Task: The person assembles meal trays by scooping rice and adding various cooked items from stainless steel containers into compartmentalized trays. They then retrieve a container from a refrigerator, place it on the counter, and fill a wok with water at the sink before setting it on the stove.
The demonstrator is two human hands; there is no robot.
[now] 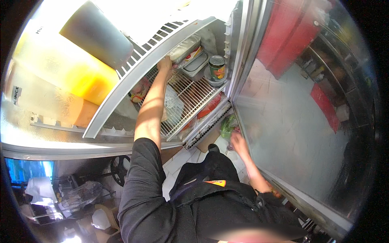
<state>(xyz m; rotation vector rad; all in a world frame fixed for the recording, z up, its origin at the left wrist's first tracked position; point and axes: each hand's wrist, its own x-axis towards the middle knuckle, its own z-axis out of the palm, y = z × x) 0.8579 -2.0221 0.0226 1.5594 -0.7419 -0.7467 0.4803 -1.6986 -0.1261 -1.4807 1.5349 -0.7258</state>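
Note:
My left hand (165,64) reaches into an open fridge, its fingers closed at the edge of a clear plastic container (185,48) with pale contents. The fingertips are partly hidden. That container rests over another lidded tub (195,65) on a white wire shelf (196,95). Beside the tubs stands an opened tin can (217,68) with a dark green label, set on a round bowl. Low by the glass door, my right hand (238,142) has its fingers curled; what they hold, if anything, cannot be made out. Green leafy vegetables (229,125) show just beyond it.
Tall sauce containers, one yellow (77,65) and one dark (97,34), stand on the upper shelf at left. Below the wire shelf lie red packages (209,106). The glass fridge door (296,133) stands open at right. A fan (83,194) is at lower left.

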